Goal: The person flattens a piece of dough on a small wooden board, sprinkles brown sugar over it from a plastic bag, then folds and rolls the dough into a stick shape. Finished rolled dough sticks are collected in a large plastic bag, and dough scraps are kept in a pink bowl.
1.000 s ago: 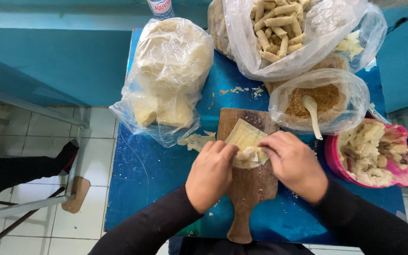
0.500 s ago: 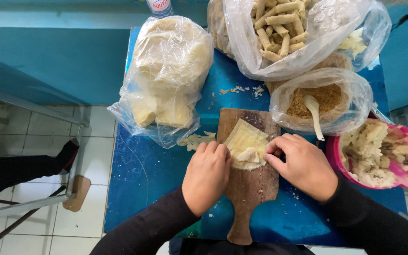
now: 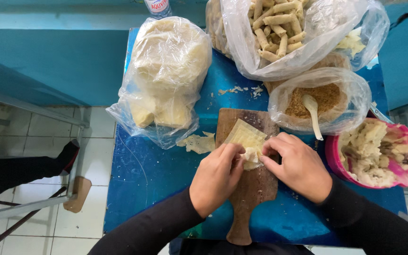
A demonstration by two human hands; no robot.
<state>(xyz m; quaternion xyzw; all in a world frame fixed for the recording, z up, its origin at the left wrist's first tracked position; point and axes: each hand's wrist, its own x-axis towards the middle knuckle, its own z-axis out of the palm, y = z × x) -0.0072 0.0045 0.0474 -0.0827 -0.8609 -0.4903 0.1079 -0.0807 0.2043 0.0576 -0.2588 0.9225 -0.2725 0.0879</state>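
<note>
A pale yellow dough wrapper (image 3: 244, 137) lies on a wooden paddle-shaped board (image 3: 253, 189) on the blue table (image 3: 142, 179). My left hand (image 3: 216, 177) and my right hand (image 3: 296, 165) both pinch the near edge of the wrapper, folding it over a lump of pale filling (image 3: 251, 156). The fingertips of both hands meet at the fold. The far corner of the wrapper still lies flat on the board.
A clear bag of stacked wrappers (image 3: 166, 75) sits to the left. A bag of rolled sticks (image 3: 284, 28) lies at the back. A bagged bowl of brown crumbs with a spoon (image 3: 317, 99) and a pink bowl of filling (image 3: 374, 151) stand at the right. A torn wrapper scrap (image 3: 197, 143) lies beside the board.
Both hands have slid slightly toward me along the wrapper, and the near edge has been folded up over the filling.
</note>
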